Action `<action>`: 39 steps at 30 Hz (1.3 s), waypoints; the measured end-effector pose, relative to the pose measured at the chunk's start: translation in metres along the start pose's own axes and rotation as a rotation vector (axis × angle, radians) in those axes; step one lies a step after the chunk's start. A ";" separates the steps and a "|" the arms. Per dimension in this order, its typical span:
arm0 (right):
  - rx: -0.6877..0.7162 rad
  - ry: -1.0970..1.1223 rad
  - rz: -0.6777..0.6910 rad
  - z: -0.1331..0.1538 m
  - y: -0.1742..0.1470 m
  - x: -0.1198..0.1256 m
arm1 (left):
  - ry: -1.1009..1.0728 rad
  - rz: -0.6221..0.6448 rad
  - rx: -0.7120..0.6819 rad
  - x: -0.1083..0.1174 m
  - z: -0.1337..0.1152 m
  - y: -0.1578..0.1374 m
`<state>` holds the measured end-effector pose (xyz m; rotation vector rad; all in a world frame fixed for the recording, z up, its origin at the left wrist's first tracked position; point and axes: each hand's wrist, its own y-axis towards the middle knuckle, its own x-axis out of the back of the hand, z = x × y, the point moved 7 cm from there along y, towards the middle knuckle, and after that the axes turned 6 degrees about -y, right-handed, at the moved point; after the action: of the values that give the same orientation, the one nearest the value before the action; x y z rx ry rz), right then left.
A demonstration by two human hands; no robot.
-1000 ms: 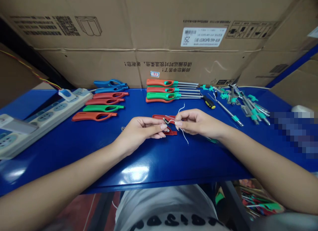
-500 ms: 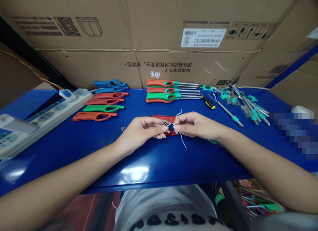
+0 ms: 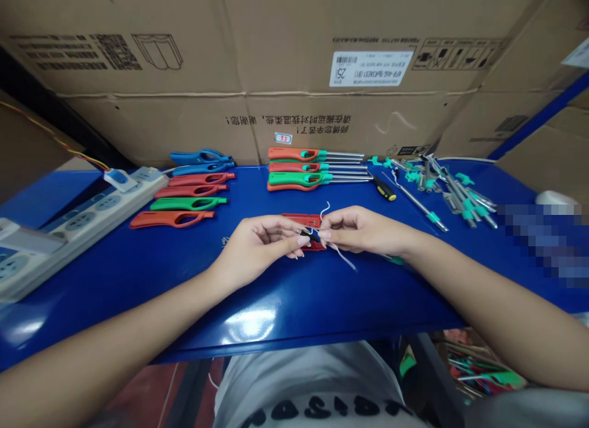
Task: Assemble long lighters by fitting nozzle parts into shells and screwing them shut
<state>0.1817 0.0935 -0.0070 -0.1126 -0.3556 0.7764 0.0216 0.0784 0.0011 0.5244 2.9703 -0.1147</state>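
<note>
Between thumb and fingers, my left hand (image 3: 262,244) pinches a small black part with a metal end (image 3: 304,233), which looks like a lighter's igniter. My right hand (image 3: 354,230) is closed on a thin white wire (image 3: 344,257) beside it. One end of the wire sticks up above my right fingers, the other trails down to the right. Behind and below my fingertips lies an opened red lighter handle shell (image 3: 301,219) on the blue table (image 3: 202,317), partly hidden by both hands. A green piece (image 3: 393,259) shows under my right wrist.
Several coloured lighter handles (image 3: 172,219) lie at left beside a white power strip (image 3: 87,228). Lighters with metal tubes (image 3: 299,179) line the back. A yellow-black screwdriver (image 3: 384,188) and a heap of metal tubes (image 3: 464,198) lie right. A cardboard wall (image 3: 184,121) stands behind.
Both hands stay close together over the red shell with small finger shifts. The wire's loose lower end has swung to the right. The view has shifted slightly.
</note>
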 end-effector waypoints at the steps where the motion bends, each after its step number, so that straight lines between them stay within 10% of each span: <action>1: -0.002 0.006 -0.032 0.000 0.000 0.003 | 0.001 -0.006 -0.002 0.000 -0.001 0.000; 19: 0.300 -0.273 -0.358 0.023 -0.006 0.024 | 0.025 -0.074 -0.204 0.006 -0.020 -0.005; 39: 0.403 -0.412 -0.452 0.029 -0.010 0.015 | -0.058 -0.078 -0.130 0.004 -0.009 -0.003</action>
<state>0.1878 0.0957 0.0264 0.4994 -0.5817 0.4032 0.0162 0.0782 0.0097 0.3824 2.9166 0.0549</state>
